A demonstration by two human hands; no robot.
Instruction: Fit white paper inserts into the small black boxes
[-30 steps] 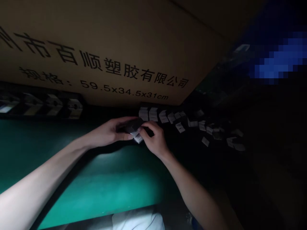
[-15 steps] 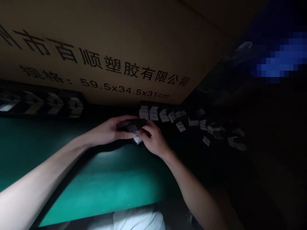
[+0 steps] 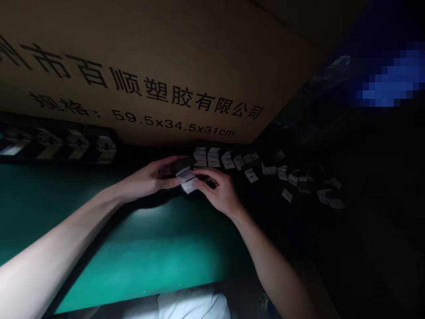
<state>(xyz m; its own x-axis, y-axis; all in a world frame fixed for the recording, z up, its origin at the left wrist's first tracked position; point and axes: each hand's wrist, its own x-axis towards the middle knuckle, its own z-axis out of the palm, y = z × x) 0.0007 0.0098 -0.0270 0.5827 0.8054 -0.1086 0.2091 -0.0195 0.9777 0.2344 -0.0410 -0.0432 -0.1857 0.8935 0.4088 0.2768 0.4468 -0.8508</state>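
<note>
Both hands meet near the table's middle around a small dark hinged box (image 3: 182,165) with a white inner piece (image 3: 189,185) facing me. My left hand (image 3: 153,178) is closed on the box from the left, its thumb along the front and its fingers behind. From the right, my right hand (image 3: 222,189) pinches the white piece at the box's edge with thumb and forefinger. Whether that piece is fixed to the box I cannot tell. Just behind my hands, a row of similar white folded pieces (image 3: 213,157) begins.
A large printed cardboard carton (image 3: 186,53) stands along the back of the green table (image 3: 159,257). Several dark boxes with raised lids (image 3: 105,148) line up at the left. Loose white pieces (image 3: 287,195) lie scattered at the right, in deep shade.
The box has tipped, so more of its white inner face shows. My right hand has shifted slightly right, its fingers now at the white piece's edge. My left hand keeps its grip.
</note>
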